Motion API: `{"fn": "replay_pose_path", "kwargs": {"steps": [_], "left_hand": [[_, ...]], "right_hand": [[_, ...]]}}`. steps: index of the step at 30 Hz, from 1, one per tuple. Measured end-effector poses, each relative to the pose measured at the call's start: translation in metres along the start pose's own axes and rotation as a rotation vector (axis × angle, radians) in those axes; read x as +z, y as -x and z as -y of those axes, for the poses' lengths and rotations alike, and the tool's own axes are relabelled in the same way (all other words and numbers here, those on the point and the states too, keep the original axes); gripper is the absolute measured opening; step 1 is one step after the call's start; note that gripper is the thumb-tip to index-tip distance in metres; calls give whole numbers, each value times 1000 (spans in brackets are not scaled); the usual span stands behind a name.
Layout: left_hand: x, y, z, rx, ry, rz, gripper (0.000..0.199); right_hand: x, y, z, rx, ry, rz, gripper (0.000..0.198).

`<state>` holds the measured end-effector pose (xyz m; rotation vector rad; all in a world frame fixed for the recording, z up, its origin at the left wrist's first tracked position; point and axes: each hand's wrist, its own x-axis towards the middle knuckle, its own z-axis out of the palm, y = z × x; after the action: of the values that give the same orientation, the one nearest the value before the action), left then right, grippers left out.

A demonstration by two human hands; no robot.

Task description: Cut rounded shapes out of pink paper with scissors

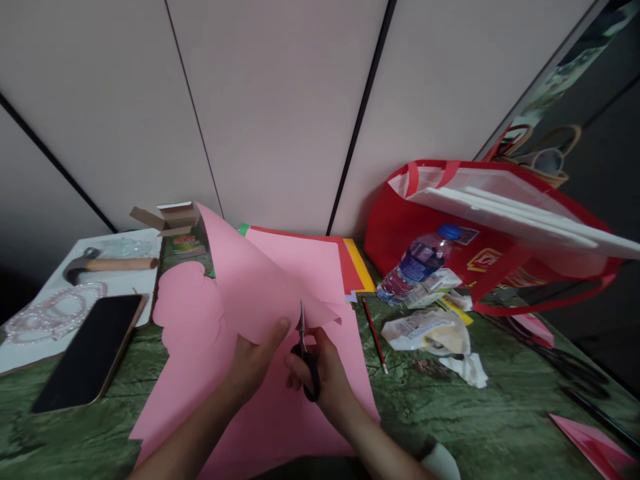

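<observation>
My left hand [257, 357] grips the lower edge of a curved pink paper sheet [250, 280], thumb on top and the other fingers hidden behind it. In my right hand [323, 367] is a pair of scissors [303, 340] with black handles, my fingers through the loops. The blades point away from me and meet the lower edge of the raised sheet, just right of my left thumb. More pink paper [280, 433] lies flat under both hands. A pink cut-out with a wavy outline [187, 307] rests to the left.
At left are a phone [93, 353], a hammer [115, 264], beaded strands [60, 310] and an open box [185, 230]. On the right are a red pencil [375, 333], a water bottle [420, 263], plastic wrapping [427, 331], a red bag [400, 220] and blurred black-handled scissors [575, 367].
</observation>
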<state>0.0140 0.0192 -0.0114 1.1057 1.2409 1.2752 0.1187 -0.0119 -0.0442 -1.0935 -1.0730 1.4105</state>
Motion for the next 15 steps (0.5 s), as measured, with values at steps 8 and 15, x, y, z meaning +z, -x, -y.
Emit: {"fn": "replay_pose_path", "kwargs": {"steps": [8,15], "left_hand": [[-6,1,-1,-10,-83,40,30],[-9,-3,9,44,-60,91,41]], "right_hand": [[0,-4,1,20,-87,-45,44],[-4,-5,8,-24,-42,-9,39]]}}
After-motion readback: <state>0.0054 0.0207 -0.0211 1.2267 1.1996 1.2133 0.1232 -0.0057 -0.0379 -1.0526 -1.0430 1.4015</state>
